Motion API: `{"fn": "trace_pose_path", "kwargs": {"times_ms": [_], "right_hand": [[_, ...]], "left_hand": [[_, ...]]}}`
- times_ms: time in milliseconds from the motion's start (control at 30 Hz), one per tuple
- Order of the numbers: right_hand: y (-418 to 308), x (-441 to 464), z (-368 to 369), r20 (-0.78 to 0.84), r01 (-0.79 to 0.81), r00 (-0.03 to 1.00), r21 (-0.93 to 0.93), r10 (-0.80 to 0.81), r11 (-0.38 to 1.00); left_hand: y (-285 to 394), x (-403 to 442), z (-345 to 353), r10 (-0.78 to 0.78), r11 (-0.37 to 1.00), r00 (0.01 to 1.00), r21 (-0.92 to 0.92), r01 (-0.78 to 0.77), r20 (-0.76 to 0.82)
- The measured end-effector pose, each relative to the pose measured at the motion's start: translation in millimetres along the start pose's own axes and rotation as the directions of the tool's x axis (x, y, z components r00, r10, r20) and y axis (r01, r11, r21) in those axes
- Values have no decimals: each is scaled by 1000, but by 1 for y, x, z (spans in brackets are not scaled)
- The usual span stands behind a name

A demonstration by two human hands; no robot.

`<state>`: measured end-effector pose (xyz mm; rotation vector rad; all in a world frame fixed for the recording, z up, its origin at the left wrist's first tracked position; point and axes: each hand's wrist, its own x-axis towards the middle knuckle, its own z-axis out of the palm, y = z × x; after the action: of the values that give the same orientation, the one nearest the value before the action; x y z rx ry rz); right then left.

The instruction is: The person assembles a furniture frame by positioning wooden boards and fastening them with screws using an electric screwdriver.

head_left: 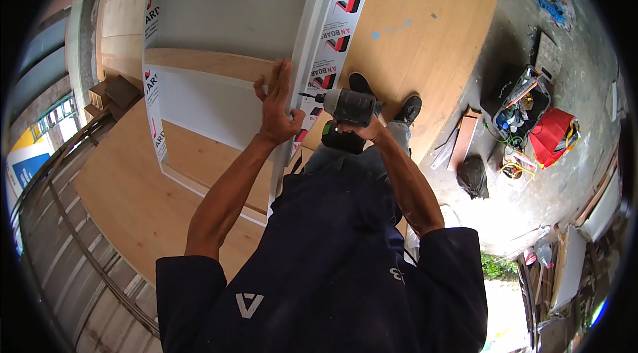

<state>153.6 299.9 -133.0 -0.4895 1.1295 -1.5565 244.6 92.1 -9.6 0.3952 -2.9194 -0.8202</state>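
A cordless drill (352,108) is gripped in my right hand (367,128), its bit pointing left toward the white edge of a panel frame (304,54). My left hand (278,104) rests against the inner side of that edge, fingers stretched up and thumb apart, holding nothing. Printed film with red and black marks (335,40) covers the frame's outer side. Inside the frame, a wooden crosspiece (212,62) runs just beyond my left hand. The bit tip is close to the white edge; contact cannot be made out.
Under my shoes (409,108) lies a wooden board (425,20). To the right on the concrete floor are an open tool box (525,104), a red bag (553,135) and a black plastic bag (472,175). Another wooden sheet (126,180) lies at left.
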Motion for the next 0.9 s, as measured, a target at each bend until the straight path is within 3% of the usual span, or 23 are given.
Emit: {"fn": "trace_pose_path", "kwargs": {"times_ms": [67,133,367,567,633,867,900], "right_hand": [[-1,1,2,13,-88,996,64,87,994],[-2,3,4,-17,37,999,25,-37,999],[12,12,3,32,163,986,65,-166,984],[6,9,1,39,68,997,64,-70,996],[8,11,-1,57,231,973,-114,-225,966],[-9,14,-5,94,168,983,-108,-158,980],[-22,16,-4,129,334,942,-275,-310,901]], "left_hand": [[-1,0,0,-2,1000,1000,-3,2,3],[-1,-1,0,-4,1000,1000,-8,4,2],[-1,1,1,3,1000,1000,-6,-3,-18],[-1,-1,1,7,1000,1000,-7,-7,-23],[-1,-1,1,7,1000,1000,-3,-7,-24],[0,-3,0,14,1000,1000,24,-13,-28],[-1,-3,0,8,1000,1000,16,-7,-21]]}}
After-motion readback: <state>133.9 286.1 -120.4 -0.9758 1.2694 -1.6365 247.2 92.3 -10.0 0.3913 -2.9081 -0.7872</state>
